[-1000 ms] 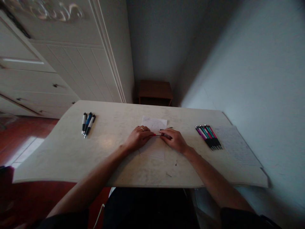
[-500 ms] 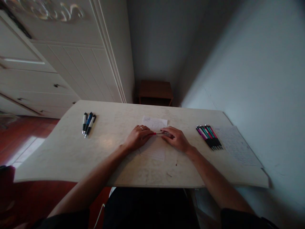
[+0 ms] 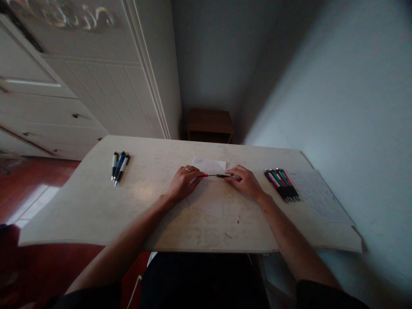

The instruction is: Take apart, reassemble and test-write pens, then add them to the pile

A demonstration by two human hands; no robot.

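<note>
My left hand (image 3: 184, 183) pinches a red pen barrel (image 3: 204, 175), most of it hidden by the fingers. A thin dark refill (image 3: 212, 175) runs from the barrel to a black pen grip (image 3: 221, 175). That grip is between the fingertips of my right hand (image 3: 246, 182), its far end covered. Both hands are just over a small sheet of paper (image 3: 206, 201) on the white table (image 3: 154, 171). Some writing shows at the paper's far end.
Several pens (image 3: 283, 186) with coloured barrels and black grips lie in a row at the right. Past them is a written sheet (image 3: 322, 197) by the wall. Three pens (image 3: 119, 167) rest at the left. Small scraps (image 3: 228, 235) lie near the front edge.
The black grip now shows clear of my right fingers. My right hand has shifted slightly right and up, and my left hand a little left.
</note>
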